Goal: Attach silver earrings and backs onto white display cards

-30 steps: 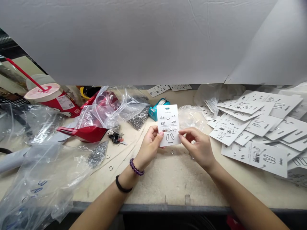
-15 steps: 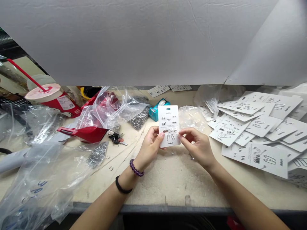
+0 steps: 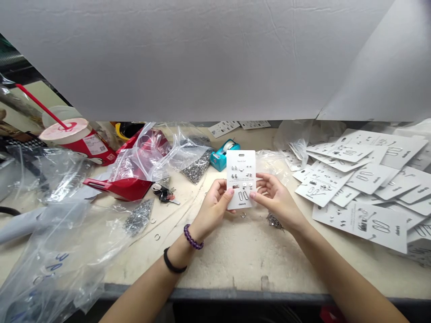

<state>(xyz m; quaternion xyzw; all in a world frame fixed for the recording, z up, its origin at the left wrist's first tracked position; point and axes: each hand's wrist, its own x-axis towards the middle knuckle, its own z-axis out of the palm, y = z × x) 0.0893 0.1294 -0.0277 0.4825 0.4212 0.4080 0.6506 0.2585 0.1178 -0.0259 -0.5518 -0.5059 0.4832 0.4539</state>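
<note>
A white earring card stands upright above the bench, carrying several small studs and two long oval hoops near its bottom. My left hand grips its lower left edge, thumb in front and fingers behind. On the opposite edge, the thumb of my right hand presses the card's lower right side, with the fingers curled behind. A small metal ring lies on the bench just below the card. Close under my right hand is a little heap of metal pieces.
Overlapping earring cards are piled at right. A teal tape dispenser stands behind my left hand. Leftward are a red scoop, plastic bags, keys and a red drink cup. A white panel rises behind.
My right hand has gone from pinching at the card's lower right front to holding its right edge. The card has shifted slightly right, and more of the metal heap shows.
</note>
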